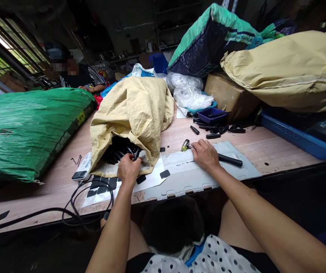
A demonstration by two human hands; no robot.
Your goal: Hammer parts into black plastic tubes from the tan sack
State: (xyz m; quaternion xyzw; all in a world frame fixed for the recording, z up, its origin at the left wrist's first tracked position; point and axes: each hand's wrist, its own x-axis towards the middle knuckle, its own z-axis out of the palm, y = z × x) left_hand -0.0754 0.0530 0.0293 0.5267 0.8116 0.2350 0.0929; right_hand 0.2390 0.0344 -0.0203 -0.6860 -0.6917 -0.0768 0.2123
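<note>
My left hand is at the open mouth of a beige woven sack. Between its thumb and fingers is a small black cylindrical piece. Inside the sack lie many similar black pieces, partly hidden in shadow. My right hand is closed round a hammer near its head, which pokes out on the left, while the black grip extends to the right. Beneath the hammer is a flat grey board with clear tape over part of it.
Loose black pieces lie around a purple tray. A green sack fills the left side; a phone-like device and a coiled black cable are nearby. A blue basket stands right. Another person sits across the table.
</note>
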